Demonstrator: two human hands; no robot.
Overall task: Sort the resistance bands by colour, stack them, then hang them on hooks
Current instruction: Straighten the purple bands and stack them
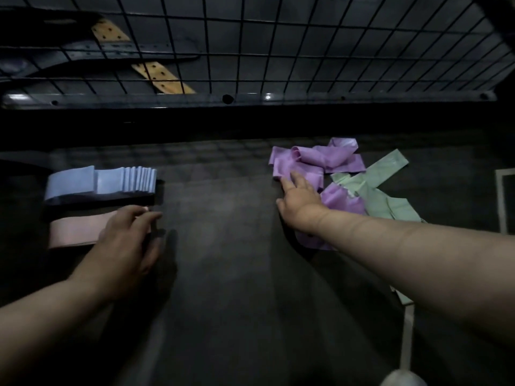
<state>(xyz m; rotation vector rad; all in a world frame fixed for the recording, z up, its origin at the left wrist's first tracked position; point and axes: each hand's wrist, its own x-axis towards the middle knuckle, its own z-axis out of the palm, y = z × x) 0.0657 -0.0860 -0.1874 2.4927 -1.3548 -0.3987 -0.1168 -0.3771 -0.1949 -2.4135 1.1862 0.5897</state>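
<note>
Purple bands [315, 162] in messy heap, right side. Right hand [299, 199] flat, fingers touching one. Left hand [131, 235] spread, resting on pink stack [75, 228]. Bands look thin, soft, floppy: pinch near edge.

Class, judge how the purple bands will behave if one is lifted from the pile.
Probably floppy: the purple bands lie crumpled and folded. Likely light: thin flat strips. One may drag others, since they overlap green bands.

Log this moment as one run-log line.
stage: sorting | left hand: rests on stacked flat pink bands | right hand: touches crumpled purple bands
</note>
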